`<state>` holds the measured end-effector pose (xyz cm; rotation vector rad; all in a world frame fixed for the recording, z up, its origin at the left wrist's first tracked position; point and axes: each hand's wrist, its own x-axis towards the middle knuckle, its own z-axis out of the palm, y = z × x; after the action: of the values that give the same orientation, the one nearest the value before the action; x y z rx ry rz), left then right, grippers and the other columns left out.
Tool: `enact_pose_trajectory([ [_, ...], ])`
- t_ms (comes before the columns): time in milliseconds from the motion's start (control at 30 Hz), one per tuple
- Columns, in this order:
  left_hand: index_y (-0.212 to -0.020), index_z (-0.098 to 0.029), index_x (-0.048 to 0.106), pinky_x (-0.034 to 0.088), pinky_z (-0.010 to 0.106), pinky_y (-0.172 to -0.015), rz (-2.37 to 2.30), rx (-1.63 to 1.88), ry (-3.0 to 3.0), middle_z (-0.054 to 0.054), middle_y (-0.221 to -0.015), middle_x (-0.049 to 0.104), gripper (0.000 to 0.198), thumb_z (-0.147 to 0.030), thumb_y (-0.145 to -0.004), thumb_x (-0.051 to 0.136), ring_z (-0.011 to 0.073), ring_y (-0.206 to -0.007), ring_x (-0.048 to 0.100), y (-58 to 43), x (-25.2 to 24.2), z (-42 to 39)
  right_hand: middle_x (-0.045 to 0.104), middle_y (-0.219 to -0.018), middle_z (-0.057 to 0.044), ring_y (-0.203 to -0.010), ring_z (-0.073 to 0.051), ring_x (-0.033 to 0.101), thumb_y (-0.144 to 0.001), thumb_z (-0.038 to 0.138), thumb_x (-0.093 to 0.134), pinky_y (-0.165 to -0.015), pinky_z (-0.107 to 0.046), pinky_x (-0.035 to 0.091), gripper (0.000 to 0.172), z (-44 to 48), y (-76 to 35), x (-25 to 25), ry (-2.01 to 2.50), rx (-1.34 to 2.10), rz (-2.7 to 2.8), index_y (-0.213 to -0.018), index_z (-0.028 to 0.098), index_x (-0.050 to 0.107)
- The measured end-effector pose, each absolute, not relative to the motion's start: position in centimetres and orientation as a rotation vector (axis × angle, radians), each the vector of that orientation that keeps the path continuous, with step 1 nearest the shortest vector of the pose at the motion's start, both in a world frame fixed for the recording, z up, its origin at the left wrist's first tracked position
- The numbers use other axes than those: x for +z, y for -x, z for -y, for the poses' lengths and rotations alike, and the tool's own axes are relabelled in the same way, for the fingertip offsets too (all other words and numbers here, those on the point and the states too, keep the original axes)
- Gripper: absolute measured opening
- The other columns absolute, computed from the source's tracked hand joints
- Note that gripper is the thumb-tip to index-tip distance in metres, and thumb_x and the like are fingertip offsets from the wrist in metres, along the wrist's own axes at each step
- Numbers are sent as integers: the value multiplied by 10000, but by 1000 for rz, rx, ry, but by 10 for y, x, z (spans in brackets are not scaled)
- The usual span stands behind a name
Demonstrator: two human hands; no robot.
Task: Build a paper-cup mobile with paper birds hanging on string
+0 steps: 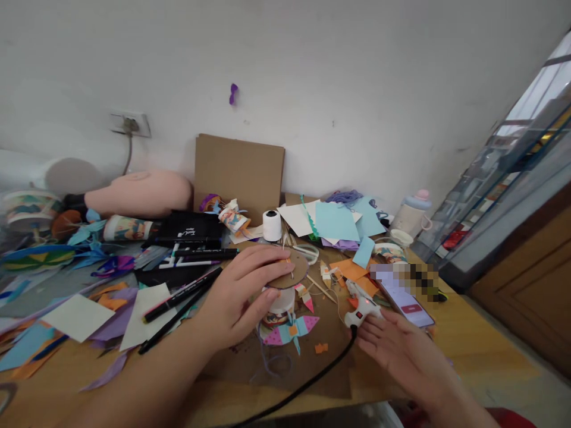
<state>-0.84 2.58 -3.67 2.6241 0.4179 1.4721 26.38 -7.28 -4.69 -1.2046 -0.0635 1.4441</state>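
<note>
My left hand grips a round cardboard disc, fingers over its top and thumb by its near edge. Below the disc is a printed paper cup, partly hidden by the hand; a thin string rises through the disc. In front of the cup is a blue and pink paper figure. My right hand has its fingers stretched out beside a white hot glue gun, their tips at its handle; whether they touch it I cannot tell. The gun's red switch shows.
A black cord runs from the gun across the near edge. Right of it lies a phone. Markers and paper scraps cover the left side. Behind are a thread spool, a cardboard sheet and a bottle.
</note>
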Motion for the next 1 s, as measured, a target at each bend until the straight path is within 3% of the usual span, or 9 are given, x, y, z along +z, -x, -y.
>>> enact_pose_trajectory([
  [167,-1299,-209,555,441,468,-1035,-427,1470,-2633,124,-1309,603,371,-185,-941,460,270,-1221,541,10,-37,-24,752,-998,-212,-913,-278,741,-833,140,521,-777,-393,623,191,93,-282,-46,1258,1408,89,-915,78,682],
  [333,-1305,-210,556,453,474,-1030,-439,1460,-2642,125,-1315,605,377,-192,-943,454,274,-1223,545,10,-37,-23,733,-1142,-118,-1003,-252,698,-713,190,692,-808,-365,601,314,106,-280,-54,1081,1151,368,-1025,212,714],
  [433,-1299,-216,566,455,479,-1034,-441,1474,-2644,118,-1311,615,373,-192,-944,454,275,-1224,549,9,-36,-23,747,-1033,-92,-928,-249,677,-754,267,735,-827,-371,560,225,99,-261,-42,1110,908,758,-978,251,753],
  [533,-1296,-198,568,441,463,-1054,-413,1497,-2633,121,-1322,605,382,-165,-929,469,269,-1236,542,9,-36,-22,737,-1051,-64,-1055,-258,629,-809,278,708,-965,-386,476,104,68,-238,-19,1179,732,1225,-884,281,779],
  [633,-1314,-183,551,417,458,-1080,-382,1487,-2624,132,-1349,570,413,-126,-913,471,271,-1268,514,9,-36,-20,707,-1149,-32,-1143,-246,581,-839,287,670,-1025,-397,410,165,22,-218,3,1201,732,1495,-975,297,764],
  [733,-1318,-199,544,425,451,-1076,-397,1458,-2619,132,-1379,533,421,-113,-915,457,269,-1280,504,10,-37,-18,713,-1109,-37,-1047,-215,613,-853,400,644,-950,-371,436,238,-15,-201,13,1275,986,1443,-1014,249,736],
  [867,-1306,-219,554,450,448,-1058,-440,1451,-2625,127,-1407,506,410,-126,-921,449,270,-1281,505,11,-39,-18,697,-737,-15,-692,-154,615,-709,429,767,-672,-285,465,281,-31,-183,14,1123,1518,1304,-776,165,698],
  [1000,-1306,-225,560,458,457,-1048,-479,1456,-2615,126,-1404,497,407,-143,-922,454,281,-1271,510,10,-41,-19,660,-653,37,-598,-103,566,-586,361,839,-610,-239,427,278,-28,-175,14,992,1477,1227,-681,173,657],
])
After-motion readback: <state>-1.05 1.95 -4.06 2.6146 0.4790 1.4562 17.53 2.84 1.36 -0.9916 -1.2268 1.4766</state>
